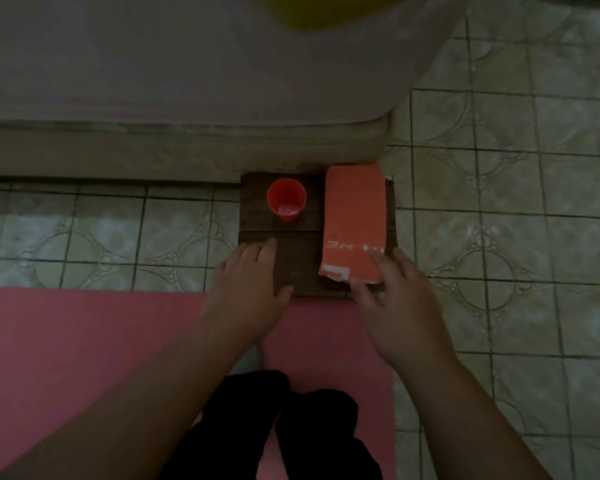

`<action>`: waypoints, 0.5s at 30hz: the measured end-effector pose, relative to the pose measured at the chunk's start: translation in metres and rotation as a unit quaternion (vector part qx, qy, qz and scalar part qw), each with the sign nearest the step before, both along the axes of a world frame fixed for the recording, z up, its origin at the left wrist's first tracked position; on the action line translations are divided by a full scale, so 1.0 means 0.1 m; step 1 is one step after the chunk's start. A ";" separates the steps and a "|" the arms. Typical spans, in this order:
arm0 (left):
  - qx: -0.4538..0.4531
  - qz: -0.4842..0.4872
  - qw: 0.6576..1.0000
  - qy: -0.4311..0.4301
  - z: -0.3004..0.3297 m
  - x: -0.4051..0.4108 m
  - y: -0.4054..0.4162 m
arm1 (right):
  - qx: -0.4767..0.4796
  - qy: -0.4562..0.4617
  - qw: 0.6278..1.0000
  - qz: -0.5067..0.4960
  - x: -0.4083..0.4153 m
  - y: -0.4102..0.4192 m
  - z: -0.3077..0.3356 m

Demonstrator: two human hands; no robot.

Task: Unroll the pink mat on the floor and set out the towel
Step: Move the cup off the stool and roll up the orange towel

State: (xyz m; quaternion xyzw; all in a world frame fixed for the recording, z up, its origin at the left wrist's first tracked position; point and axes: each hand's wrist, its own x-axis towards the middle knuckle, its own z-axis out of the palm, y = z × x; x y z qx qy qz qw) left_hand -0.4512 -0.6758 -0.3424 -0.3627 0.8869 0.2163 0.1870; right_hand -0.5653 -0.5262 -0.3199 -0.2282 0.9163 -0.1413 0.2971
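Head view: pink mat (84, 341) lies flat at 7 o'clock. Folded orange towel (354, 223) rests on a dark wooden board (302, 265) at centre, red cup (286, 199) at its 9 o'clock. Left hand (250, 289) rests flat, fingers straight, on the board; right hand (399, 306), fingers relaxed, touches the towel's near edge.

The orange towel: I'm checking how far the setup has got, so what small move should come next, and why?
Probably draw both hands back. The folded orange towel already lies flat on the dark wooden board beside the red cup, and the pink mat looks unrolled. The right hand touches the towel's near edge; the left hand rests on the board.
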 end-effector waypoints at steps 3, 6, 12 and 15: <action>-0.025 0.034 0.998 0.042 -0.62 -0.16 -0.29 | -0.025 0.034 0.999 0.009 -0.19 -0.18 -0.61; -0.013 0.092 0.988 0.120 -1.22 -0.31 -0.54 | -0.026 0.058 0.998 0.016 -0.42 -0.32 -1.21; 0.090 0.135 0.939 0.303 -2.19 -0.53 -0.86 | -0.054 0.134 0.989 0.023 -0.77 -0.40 -2.01; 0.126 0.132 0.912 0.368 -2.44 -0.61 -0.92 | -0.055 0.142 0.988 0.037 -0.88 -0.38 -2.18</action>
